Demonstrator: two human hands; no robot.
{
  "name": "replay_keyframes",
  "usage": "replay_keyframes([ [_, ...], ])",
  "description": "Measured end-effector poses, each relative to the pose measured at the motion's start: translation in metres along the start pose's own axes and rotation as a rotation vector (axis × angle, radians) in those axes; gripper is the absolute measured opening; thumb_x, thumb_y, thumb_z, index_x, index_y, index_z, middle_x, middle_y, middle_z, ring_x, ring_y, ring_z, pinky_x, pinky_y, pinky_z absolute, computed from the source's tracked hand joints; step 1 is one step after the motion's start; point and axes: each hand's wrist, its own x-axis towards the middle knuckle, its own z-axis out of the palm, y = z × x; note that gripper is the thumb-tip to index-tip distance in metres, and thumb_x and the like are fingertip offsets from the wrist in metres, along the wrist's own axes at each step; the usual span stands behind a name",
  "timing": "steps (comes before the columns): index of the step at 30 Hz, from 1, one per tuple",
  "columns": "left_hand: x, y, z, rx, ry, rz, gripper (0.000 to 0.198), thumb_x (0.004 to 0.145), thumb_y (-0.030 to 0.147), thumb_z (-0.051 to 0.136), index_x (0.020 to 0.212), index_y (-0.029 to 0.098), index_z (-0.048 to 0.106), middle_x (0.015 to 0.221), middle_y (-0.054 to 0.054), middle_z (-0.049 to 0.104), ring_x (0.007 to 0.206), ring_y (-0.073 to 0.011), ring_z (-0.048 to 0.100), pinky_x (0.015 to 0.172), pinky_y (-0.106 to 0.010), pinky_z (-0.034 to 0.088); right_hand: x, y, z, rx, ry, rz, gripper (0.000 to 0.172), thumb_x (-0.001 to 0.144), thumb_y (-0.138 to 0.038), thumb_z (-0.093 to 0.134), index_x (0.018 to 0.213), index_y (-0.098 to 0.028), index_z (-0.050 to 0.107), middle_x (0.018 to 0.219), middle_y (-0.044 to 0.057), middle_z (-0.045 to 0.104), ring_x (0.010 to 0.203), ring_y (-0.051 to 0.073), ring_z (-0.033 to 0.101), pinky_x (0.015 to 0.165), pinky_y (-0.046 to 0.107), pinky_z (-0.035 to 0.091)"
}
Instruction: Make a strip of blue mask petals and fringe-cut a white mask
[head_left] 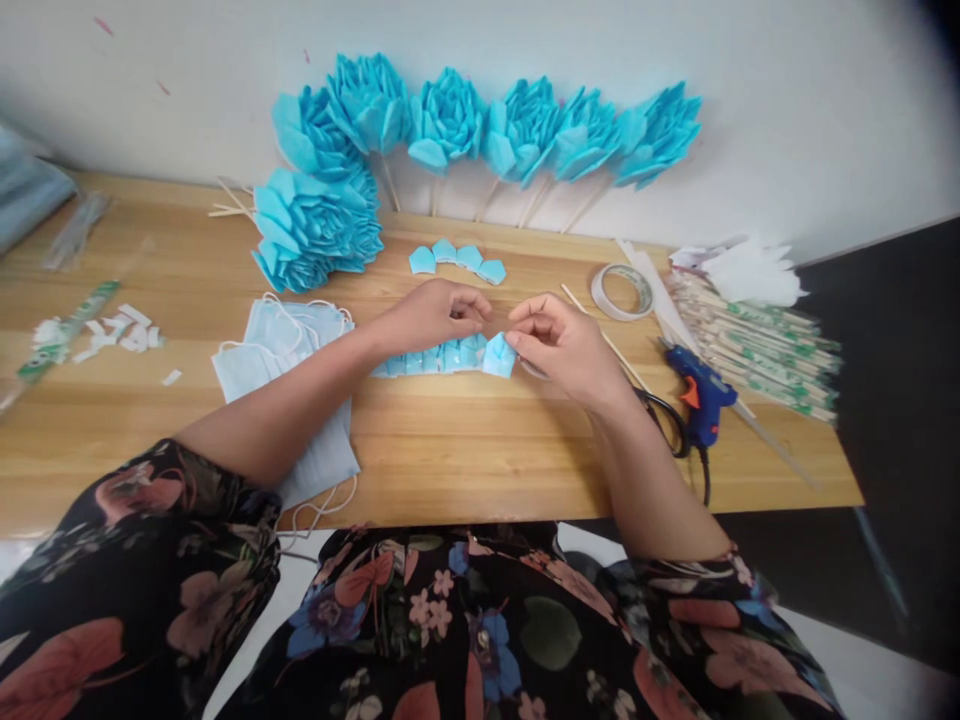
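Note:
My right hand (566, 345) pinches a light-blue fabric petal (499, 355) between thumb and fingertips, just above the tabletop. Close by on the left, my left hand (435, 318) hovers with loosely curled fingers, its thumb apart from them and nothing visible between. Under and in front of the left hand lies a row of overlapping blue petals (435, 360), partly covered by it. Beyond both hands, several more petals (457, 256) form a short curved row. A roll of tape peeks out below the right hand, mostly hidden.
Blue fabric flowers (450, 115) on sticks lean against the wall; more flowers (315, 225) lie at left. Face masks (322, 450) sit under my left forearm. At right are a tape roll (622, 292), a blue glue gun (697, 395) with cord and wrapped chopsticks (765, 345). White scraps (124, 328) lie far left.

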Motion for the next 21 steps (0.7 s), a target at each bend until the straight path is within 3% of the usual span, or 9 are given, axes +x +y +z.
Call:
replay_keyframes([
  [6,0.0,0.001,-0.001,-0.022,-0.008,0.01,0.022,0.082,0.023,0.067,0.101,0.013,0.071,0.075,0.0,0.066,0.067,-0.0111,0.057,0.065,-0.024,0.042,0.007,0.008,0.001,-0.014,-0.022,0.012,0.025,0.076,-0.031,0.069,0.096,-0.021,0.058,0.072,-0.003,0.065,0.059,0.011,0.052,0.055,0.025,0.037],
  [21,-0.001,-0.001,0.0,-0.046,-0.024,0.03,0.021,0.083,0.028,0.067,0.1,0.015,0.071,0.071,0.002,0.062,0.064,-0.0106,0.051,0.062,-0.025,0.037,0.013,0.016,0.003,-0.131,-0.033,-0.047,0.023,0.08,-0.033,0.068,0.099,-0.021,0.06,0.075,-0.002,0.068,0.064,0.013,0.057,0.06,0.026,0.041],
])
